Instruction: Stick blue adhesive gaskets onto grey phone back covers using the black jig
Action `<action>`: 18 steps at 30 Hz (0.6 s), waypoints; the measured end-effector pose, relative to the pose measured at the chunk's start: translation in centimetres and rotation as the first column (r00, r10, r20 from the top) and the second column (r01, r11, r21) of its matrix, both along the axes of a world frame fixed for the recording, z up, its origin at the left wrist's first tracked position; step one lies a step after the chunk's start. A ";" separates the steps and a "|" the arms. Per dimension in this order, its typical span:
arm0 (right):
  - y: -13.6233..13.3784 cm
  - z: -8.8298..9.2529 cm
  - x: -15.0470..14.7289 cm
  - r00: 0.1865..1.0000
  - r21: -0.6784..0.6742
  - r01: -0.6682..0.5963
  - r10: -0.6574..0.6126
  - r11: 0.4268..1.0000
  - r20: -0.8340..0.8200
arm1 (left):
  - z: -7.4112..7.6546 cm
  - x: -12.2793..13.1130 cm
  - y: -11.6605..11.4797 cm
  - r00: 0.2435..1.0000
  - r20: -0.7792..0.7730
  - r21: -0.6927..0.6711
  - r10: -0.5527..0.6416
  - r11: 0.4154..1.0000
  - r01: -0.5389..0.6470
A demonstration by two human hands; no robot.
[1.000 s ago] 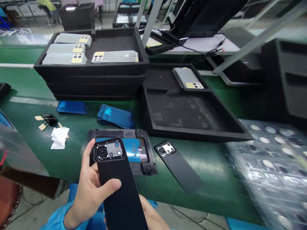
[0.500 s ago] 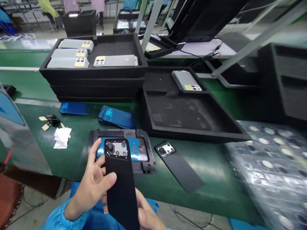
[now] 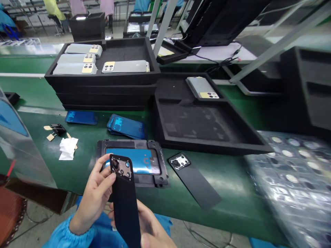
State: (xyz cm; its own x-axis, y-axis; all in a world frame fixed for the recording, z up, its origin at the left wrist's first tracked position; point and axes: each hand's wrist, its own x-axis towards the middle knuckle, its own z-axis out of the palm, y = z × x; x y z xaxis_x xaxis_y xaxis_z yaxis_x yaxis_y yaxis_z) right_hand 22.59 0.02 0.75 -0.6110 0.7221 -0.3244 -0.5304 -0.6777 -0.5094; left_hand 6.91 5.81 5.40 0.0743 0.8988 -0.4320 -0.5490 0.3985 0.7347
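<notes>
A black phone back cover (image 3: 124, 203) with a camera plate at its top stands tilted between my hands, in front of the bench edge. My left hand (image 3: 97, 191) grips its upper left side, thumb near the camera plate. Lower down, my right hand (image 3: 152, 227) holds the right edge, its thumb at the bottom of the cover. Just behind lies a black fixture frame (image 3: 162, 168), with a blue-filmed panel (image 3: 138, 158) set in it; the held cover hides part of both. A second black back cover (image 3: 198, 184) rests flat on the green bench to the right.
Blue-filmed panels (image 3: 128, 126) lie behind the fixture. Stacked black trays (image 3: 108, 81) hold silver covers (image 3: 124, 66); another black tray (image 3: 214, 146) stands right of them. Clear plastic blister trays (image 3: 289, 193) are at far right. A crumpled white tissue (image 3: 68, 148) and a black clip (image 3: 58, 129) lie left.
The cover's top has come slightly lower and left and turned, so its face is seen more edge-on. My left thumb has shifted up toward the camera plate.
</notes>
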 end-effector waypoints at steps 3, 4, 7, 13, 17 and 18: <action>0.3 0.6 0.0 1.000 0.003 0.006 -0.006 1.000 0.011 | -0.1 0.0 0.1 1.000 -0.010 -0.014 0.020 1.000 -0.021; 0.3 0.8 0.0 1.000 0.002 0.012 -0.012 1.000 0.010 | -0.1 0.0 0.1 1.000 -0.012 -0.018 0.028 0.999 -0.028; 0.5 1.0 -0.1 1.000 -0.011 0.027 -0.027 1.000 -0.001 | -0.2 0.1 0.1 0.999 -0.015 -0.024 0.040 0.999 -0.040; 0.4 0.3 -0.4 1.000 0.018 0.022 -0.022 1.000 -0.012 | -0.3 0.1 0.2 0.999 -0.006 -0.021 0.044 0.999 -0.044; 0.0 0.6 0.9 0.997 0.103 0.017 -0.025 0.995 0.080 | -0.3 -0.1 -0.2 0.997 -0.069 0.085 0.021 0.996 -0.015; -0.1 0.8 1.7 0.990 0.163 0.012 -0.035 0.986 0.137 | -0.3 -0.2 -0.3 0.993 -0.110 0.140 0.041 0.990 -0.026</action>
